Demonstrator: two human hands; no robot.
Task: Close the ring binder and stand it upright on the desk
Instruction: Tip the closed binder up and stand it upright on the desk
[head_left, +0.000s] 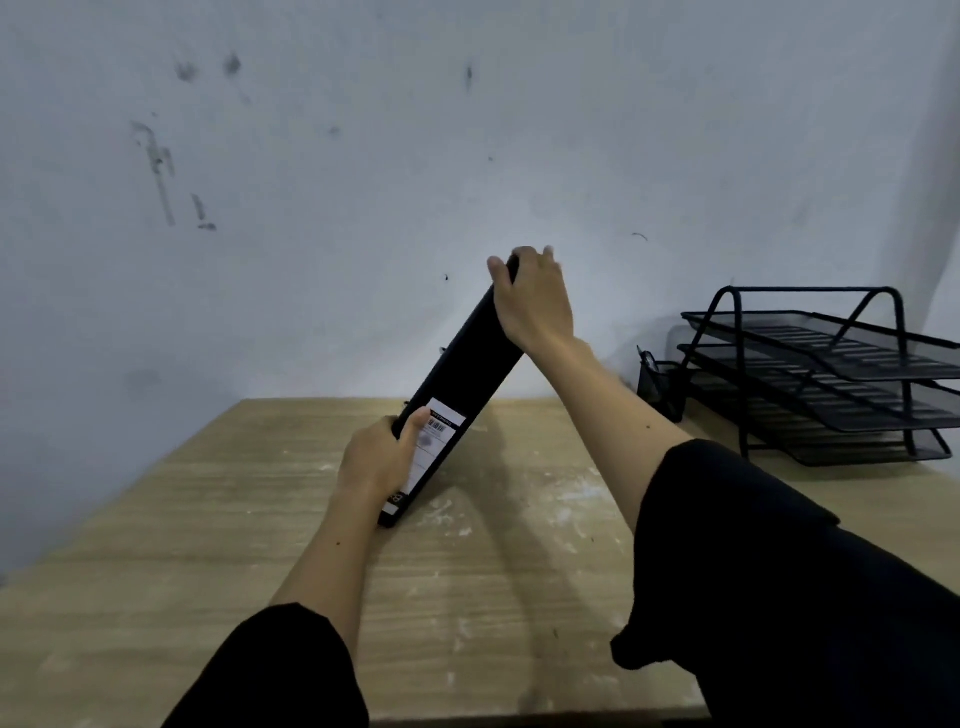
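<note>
A black ring binder (460, 374) is closed and tilted, its spine with a white label facing me. Its lower end rests on the wooden desk (218, 519) and its upper end leans up to the right. My left hand (382, 457) grips the spine near the lower end, thumb across the label. Over the top end my right hand (532, 301) is clamped, fingers wrapped round the far side.
A black wire letter tray (826, 374) with three tiers stands at the back right of the desk, with a black mesh pen holder (662, 387) just left of it. A marked white wall rises behind the desk. The desk's front edge runs along the bottom.
</note>
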